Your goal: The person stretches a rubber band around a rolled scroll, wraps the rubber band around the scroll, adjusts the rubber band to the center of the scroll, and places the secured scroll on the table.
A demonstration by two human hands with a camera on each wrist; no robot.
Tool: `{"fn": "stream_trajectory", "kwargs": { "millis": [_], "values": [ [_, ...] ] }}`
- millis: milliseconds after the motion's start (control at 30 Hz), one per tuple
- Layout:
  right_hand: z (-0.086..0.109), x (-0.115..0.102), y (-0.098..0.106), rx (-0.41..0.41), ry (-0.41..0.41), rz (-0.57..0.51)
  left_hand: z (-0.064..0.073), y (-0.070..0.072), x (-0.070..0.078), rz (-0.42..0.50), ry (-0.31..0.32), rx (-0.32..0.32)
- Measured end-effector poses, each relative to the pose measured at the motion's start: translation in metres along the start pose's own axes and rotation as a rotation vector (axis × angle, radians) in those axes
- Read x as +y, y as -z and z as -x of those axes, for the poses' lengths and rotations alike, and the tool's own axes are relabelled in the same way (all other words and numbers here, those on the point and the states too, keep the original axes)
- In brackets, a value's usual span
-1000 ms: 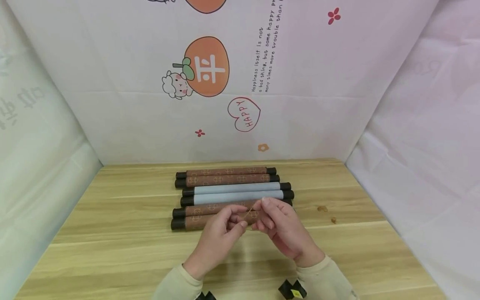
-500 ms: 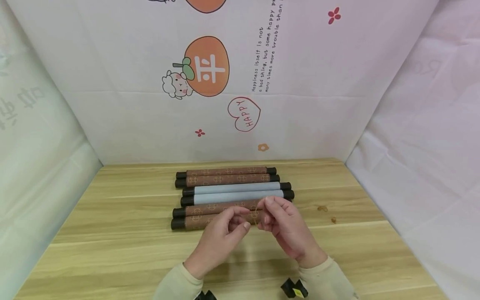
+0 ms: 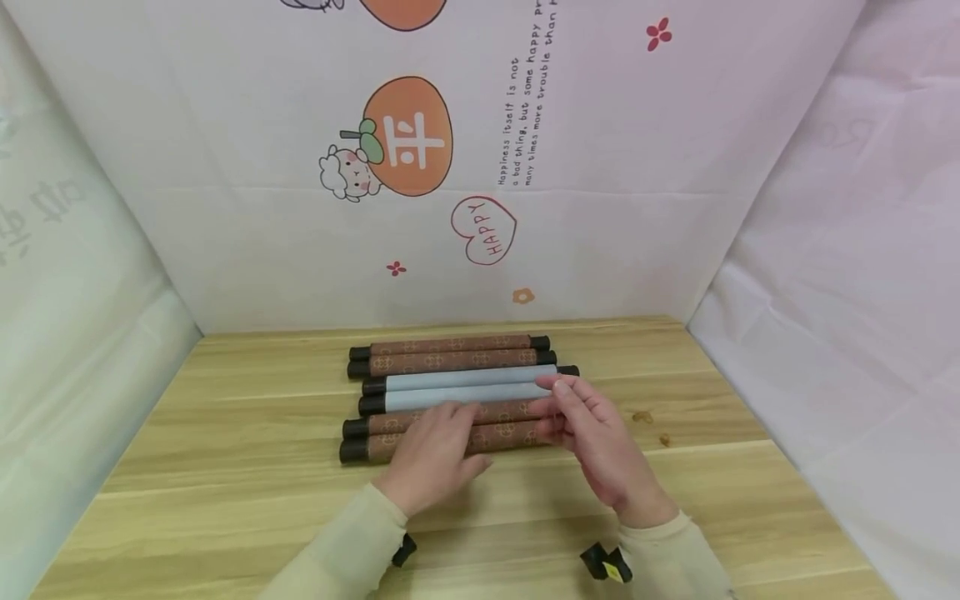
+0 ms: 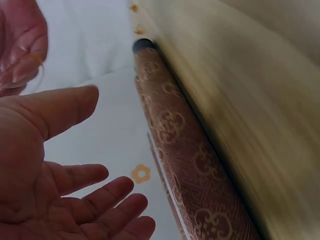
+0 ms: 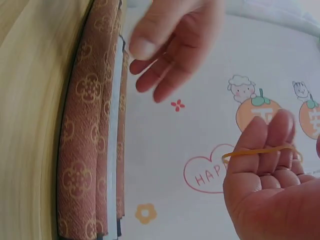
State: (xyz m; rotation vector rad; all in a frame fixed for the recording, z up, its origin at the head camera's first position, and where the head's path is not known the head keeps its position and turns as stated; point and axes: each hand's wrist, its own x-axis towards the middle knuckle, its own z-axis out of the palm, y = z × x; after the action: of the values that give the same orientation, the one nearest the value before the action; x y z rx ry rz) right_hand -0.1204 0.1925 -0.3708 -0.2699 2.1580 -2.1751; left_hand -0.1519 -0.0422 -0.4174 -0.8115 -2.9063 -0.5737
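Observation:
My left hand [image 3: 433,454] is over the left half of the nearest pair of brown patterned scrolls [image 3: 510,435], its fingers spread and loosely bent, holding nothing. A thin yellow rubber band [image 5: 265,151] runs across the fingers of my right hand [image 3: 603,446], seen most plainly in the right wrist view. That hand is raised at the right ends of the scrolls and hides some of their black knobs. Behind the nearest pair lie two pale blue rolls [image 3: 461,398], then another brown patterned pair [image 3: 457,360]. All are rolled up side by side.
Small yellow-brown rubber bands [image 3: 642,417] lie on the wooden table [image 3: 225,500] to the right of the scrolls. A white printed cloth [image 3: 285,250] stands behind the table, with white cloth sides at left and right.
The hands have drawn apart. My left hand has gone from beside the rubber band to over the nearest scrolls; my right hand has moved right and a little farther away, keeping the band.

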Motion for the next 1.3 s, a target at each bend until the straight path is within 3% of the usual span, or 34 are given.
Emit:
{"fn": "stream_trajectory", "kwargs": {
  "millis": [167, 400, 967, 1300],
  "values": [
    [0.001, -0.001, 0.005, 0.010, 0.003, 0.014, -0.016, -0.005, -0.008, -0.165, -0.047, -0.049],
    [0.003, 0.000, 0.009, 0.009, 0.008, 0.018, -0.034, -0.017, -0.018, -0.272, -0.092, -0.112],
    [0.007, -0.003, 0.014, 0.053, 0.010, 0.008, -0.044, -0.031, -0.027, -0.308, -0.101, -0.051],
    [0.009, -0.002, 0.017, 0.071, 0.018, 0.013, -0.041, -0.030, -0.027, -0.326, -0.123, -0.077]
  ]
}}
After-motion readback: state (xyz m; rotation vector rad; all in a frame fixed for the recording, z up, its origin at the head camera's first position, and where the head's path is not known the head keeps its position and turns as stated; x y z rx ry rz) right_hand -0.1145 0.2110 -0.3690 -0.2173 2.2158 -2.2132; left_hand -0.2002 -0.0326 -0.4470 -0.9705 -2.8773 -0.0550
